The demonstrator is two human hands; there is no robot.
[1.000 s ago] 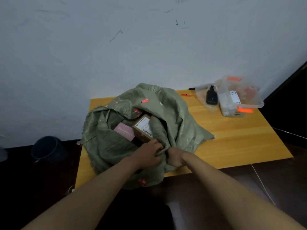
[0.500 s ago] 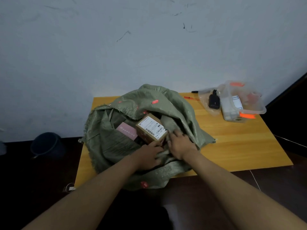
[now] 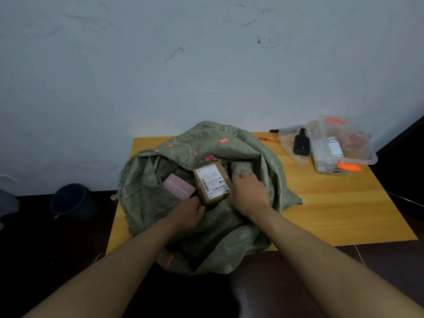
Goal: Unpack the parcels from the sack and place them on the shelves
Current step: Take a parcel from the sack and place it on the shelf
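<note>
1. Sack (image 3: 206,226): green woven, crumpled, mouth open; lies over the desk (image 3: 332,203) left half, overhanging the near edge.
2. Box (image 3: 212,183): brown carton, white label up, tilted in the sack mouth.
3. Pink parcel (image 3: 179,189): just left of the box, inside the sack.
4. Left hand (image 3: 187,214): fingers curled at the box's near-left corner; whether they grip box or sack cloth cannot be told.
5. Right hand (image 3: 249,193): blurred, fingers spread loosely over sack cloth beside the box's right side.
6. Clear tub (image 3: 348,145), plastic bag (image 3: 296,145): desk far-right corner.
7. Bucket (image 3: 71,199): floor, left of desk.
</note>
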